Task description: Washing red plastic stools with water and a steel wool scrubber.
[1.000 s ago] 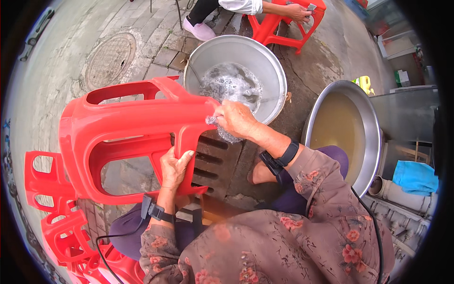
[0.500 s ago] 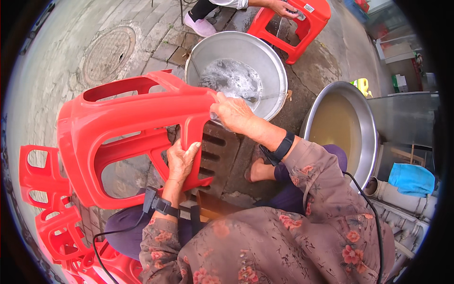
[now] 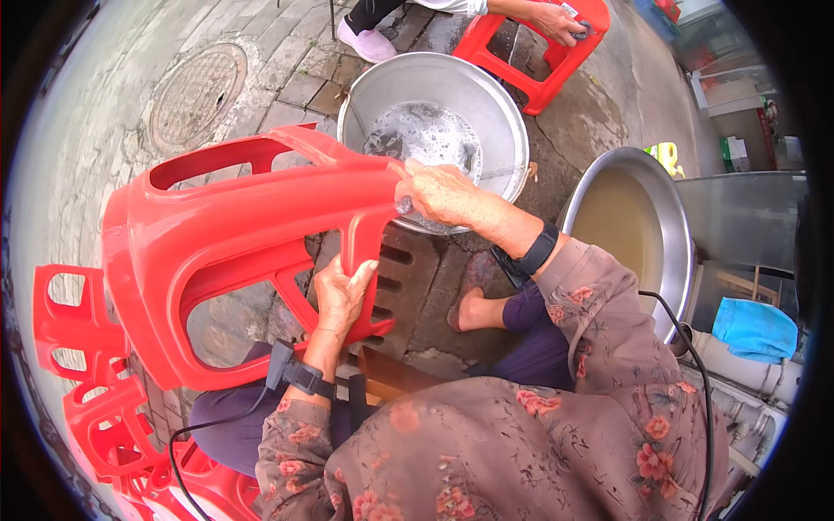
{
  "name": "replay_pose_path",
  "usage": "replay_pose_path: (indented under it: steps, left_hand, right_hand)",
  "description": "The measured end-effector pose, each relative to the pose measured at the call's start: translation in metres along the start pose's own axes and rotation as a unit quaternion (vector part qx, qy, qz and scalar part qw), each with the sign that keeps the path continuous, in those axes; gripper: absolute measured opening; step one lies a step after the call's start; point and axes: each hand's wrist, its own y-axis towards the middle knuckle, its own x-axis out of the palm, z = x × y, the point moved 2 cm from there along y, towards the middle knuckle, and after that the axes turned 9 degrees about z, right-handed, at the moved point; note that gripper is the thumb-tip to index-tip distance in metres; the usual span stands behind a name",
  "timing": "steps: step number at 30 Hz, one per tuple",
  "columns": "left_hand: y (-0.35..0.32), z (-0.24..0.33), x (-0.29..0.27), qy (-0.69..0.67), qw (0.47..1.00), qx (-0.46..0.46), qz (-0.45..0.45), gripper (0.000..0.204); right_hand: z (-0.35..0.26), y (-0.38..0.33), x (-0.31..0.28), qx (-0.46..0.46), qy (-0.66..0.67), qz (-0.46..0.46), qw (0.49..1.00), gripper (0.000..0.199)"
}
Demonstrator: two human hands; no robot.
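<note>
A red plastic stool lies tipped on its side across my lap, its legs pointing right. My left hand is closed round one of its lower legs, thumb on the outer face. At the end of the upper leg, my right hand presses a small grey scouring pad against the plastic; my fingers hide most of the pad. Just beyond that hand stands a round metal tub with foamy water in its bottom.
Several red stools sit at the lower left. A metal basin of murky water stands right, near a yellow bottle and blue cloth. Across the tub, another person's hand works at a red stool. A drain grate lies below.
My right hand and the pad have shifted slightly right at the leg's end. The stool has tilted a little. The other person's hand has moved right along their stool.
</note>
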Motion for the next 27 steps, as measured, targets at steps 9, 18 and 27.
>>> replay_pose_path:
  steps: [9, 18, 27]
  left_hand:
    - [-0.003, -0.001, 0.002, -0.038, 0.999, 0.005, 0.018, 0.024]
    - [-0.007, 0.000, 0.002, 0.016, 1.000, 0.004, 0.012, 0.024]
    - [-0.011, 0.003, 0.002, 0.058, 0.998, 0.039, -0.004, 0.025]
  right_hand:
    - [0.036, -0.003, 0.009, 0.056, 0.178, -0.094, 0.978, 0.027]
    - [0.013, -0.011, 0.016, 0.071, 0.043, 0.009, 0.997, 0.028]
    - [0.038, 0.033, -0.020, 0.061, 0.083, 0.028, 0.994, 0.025]
